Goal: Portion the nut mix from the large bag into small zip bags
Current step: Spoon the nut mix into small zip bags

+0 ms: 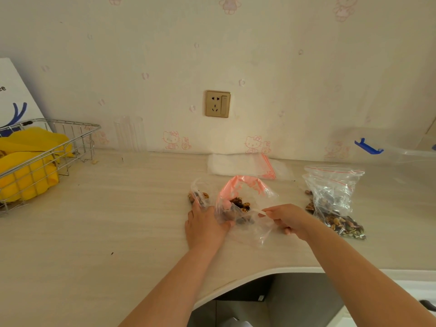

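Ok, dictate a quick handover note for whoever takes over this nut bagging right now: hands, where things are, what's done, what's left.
Left hand: presses on and holds the left side of the clear small zip bag with the pink mouth, which lies on the pale counter.
Right hand: pinch grip on that bag's right edge.
The bag holds a few brown nuts. A little clear bag of nuts lies left of it.
The large clear bag of nut mix lies on the right, still well filled.
A flat stack of empty zip bags lies by the wall.
Left to do: finish filling, seal, repeat.
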